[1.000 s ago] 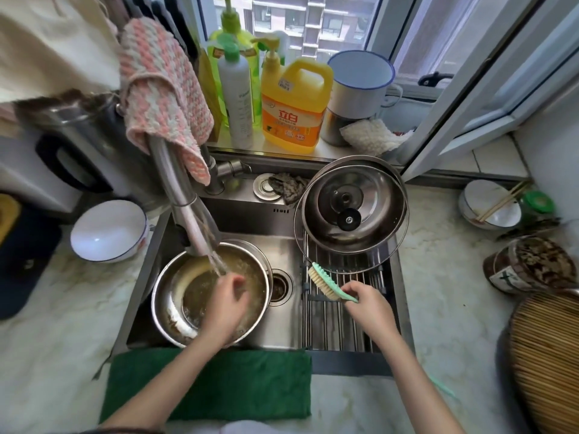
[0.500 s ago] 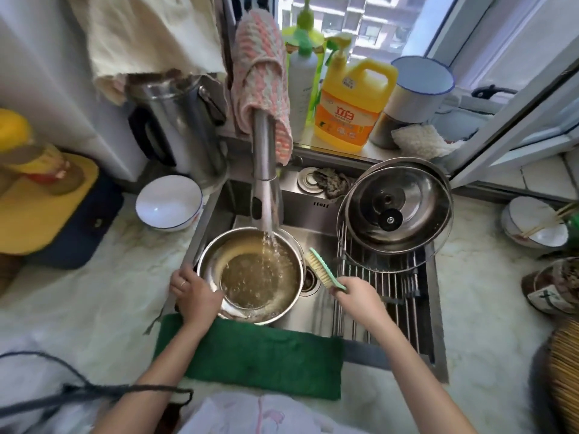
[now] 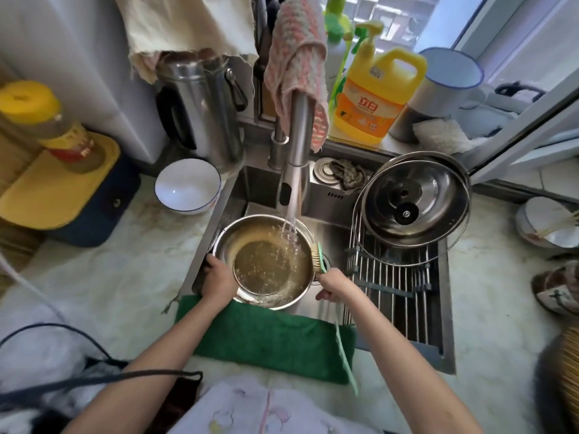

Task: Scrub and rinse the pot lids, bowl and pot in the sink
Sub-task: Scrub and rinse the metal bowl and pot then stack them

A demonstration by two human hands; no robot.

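Steel pot (image 3: 247, 236) in left part of steel sink (image 3: 263, 189), holding murky brownish water, more water streaming in. Left hand (image 3: 219, 281) grips its left rim; brush (image 3: 318, 256) touches its right rim. Two pot lids stacked on rack over sink's right part: steel lid (image 3: 438, 195), black knob, atop larger glass lid (image 3: 404, 256). White blue-rimmed bowl (image 3: 188, 186) upright on counter, left of sink.
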